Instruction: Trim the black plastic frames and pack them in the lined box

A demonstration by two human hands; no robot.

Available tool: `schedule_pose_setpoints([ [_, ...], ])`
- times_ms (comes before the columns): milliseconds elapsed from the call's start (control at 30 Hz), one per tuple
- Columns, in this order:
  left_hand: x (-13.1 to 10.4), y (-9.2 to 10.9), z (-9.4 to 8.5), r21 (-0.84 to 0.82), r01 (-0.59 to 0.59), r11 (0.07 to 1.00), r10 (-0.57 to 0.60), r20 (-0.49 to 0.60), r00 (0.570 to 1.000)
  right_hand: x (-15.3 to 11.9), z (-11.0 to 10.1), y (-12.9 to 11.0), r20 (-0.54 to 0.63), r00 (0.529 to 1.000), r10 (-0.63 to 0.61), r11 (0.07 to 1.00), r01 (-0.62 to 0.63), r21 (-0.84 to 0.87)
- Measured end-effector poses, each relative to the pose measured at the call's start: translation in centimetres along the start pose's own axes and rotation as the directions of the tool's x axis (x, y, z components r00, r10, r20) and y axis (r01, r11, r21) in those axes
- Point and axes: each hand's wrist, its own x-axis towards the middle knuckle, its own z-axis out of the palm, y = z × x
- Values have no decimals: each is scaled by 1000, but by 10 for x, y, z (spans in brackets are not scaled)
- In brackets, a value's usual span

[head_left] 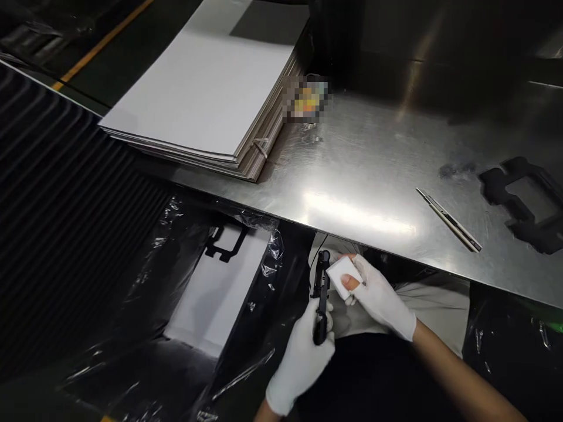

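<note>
Below the front edge of the steel table (365, 176), my left hand (303, 357) in a white glove grips a narrow black part (322, 296) and holds it upright. My right hand (376, 296), also gloved with the thumb tip bare, pinches a small white square pad (342, 275) and presses it against the upper end of the black part. Both hands are over my lap, apart from the tabletop.
A stack of white sheets (211, 88) lies at the table's far left. A slim metal blade tool (448, 220) and a black foam frame (523, 202) lie at the right. Down left, a plastic-lined bin (211, 293) holds white sheets and a black frame piece (226, 243).
</note>
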Motion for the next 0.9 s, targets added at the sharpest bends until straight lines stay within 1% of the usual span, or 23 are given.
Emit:
schedule_pose_setpoints([
  [67, 0, 2, 0, 44, -8, 999, 7, 3, 1000, -1, -4, -3, 5, 999, -47, 999, 47, 15],
  [167, 0, 5, -2, 95, 9, 995, -12, 24, 1000, -4, -10, -6, 118, 990, -78, 994, 86, -63],
  [200, 0, 7, -3, 103, 18, 994, -21, 34, 999, -5, -12, -7, 123, 989, -79, 991, 92, -99],
  [233, 0, 8, -5, 104, 23, 994, -28, 47, 999, -5, -13, -8, 96, 992, -86, 987, 98, -131],
  [300, 1, 10, -8, 97, 17, 995, -24, 74, 997, -5, -15, -11, 7, 994, -106, 979, 105, -173],
  [333, 1, 10, -10, 93, 11, 996, -19, 83, 996, -4, -15, -13, -7, 994, -110, 977, 107, -183],
  [433, 2, 11, -14, 81, 9, 997, -17, 98, 995, -3, -15, -19, 85, 991, -107, 971, 123, -207],
  [533, 3, 12, -16, 61, 40, 997, -46, 106, 993, -2, -13, -23, 58, 993, -106, 965, 116, -235],
  [633, 3, 15, -16, 50, 46, 998, -51, 98, 994, -2, -12, -24, 99, 991, -95, 953, 119, -280],
  [767, 5, 18, -18, 34, 47, 998, -51, 111, 992, -2, -12, -24, 38, 995, -94, 952, 101, -288],
  [867, 6, 20, -19, 62, 42, 997, -48, 107, 993, -1, -12, -24, 133, 987, -85, 944, 123, -308],
  [900, 6, 20, -20, 69, 48, 996, -55, 111, 992, -1, -11, -24, 124, 989, -87, 944, 121, -308],
])
